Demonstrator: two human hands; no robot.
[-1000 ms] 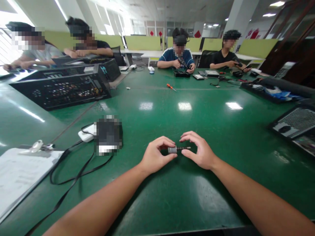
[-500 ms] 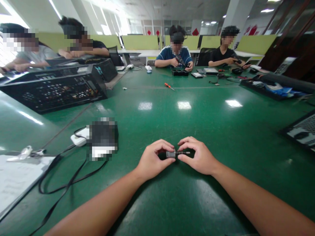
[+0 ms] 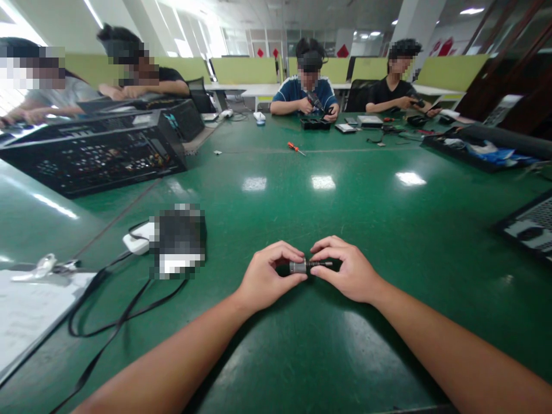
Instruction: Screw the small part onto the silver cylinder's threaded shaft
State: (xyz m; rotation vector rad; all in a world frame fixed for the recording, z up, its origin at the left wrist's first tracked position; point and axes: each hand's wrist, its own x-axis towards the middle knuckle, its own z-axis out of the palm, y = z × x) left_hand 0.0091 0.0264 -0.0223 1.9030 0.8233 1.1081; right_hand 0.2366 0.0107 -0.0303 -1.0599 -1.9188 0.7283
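Note:
In the middle of the near table, a small grey metal cylinder (image 3: pixel 297 267) lies sideways, with a thin, ribbed, spring-like shaft (image 3: pixel 318 264) reaching to the right and a dark part to the left. My left hand (image 3: pixel 269 276) pinches the cylinder, thumb below and fingers above. At the shaft, the thumb and fingertips of my right hand (image 3: pixel 351 270) close around its inner end; the bare silvery tip shows within the curl of that hand. My palm and fingers partly hide the dark left end. Both hands are low over the green tabletop (image 3: pixel 267 213).
To the left are a pixelated dark object (image 3: pixel 181 236) with black straps, a white block (image 3: pixel 140 238) and a clipboard (image 3: pixel 38 316). A black computer case (image 3: pixel 99 149) stands beyond. An orange screwdriver (image 3: pixel 294 148) lies farther off. Several people work around the table; one (image 3: pixel 308 95) holds a power drill.
Hands and cylinder keep nearly the same pose and grip. The whole view has shifted very slightly; the left and right fingertips are still close together.

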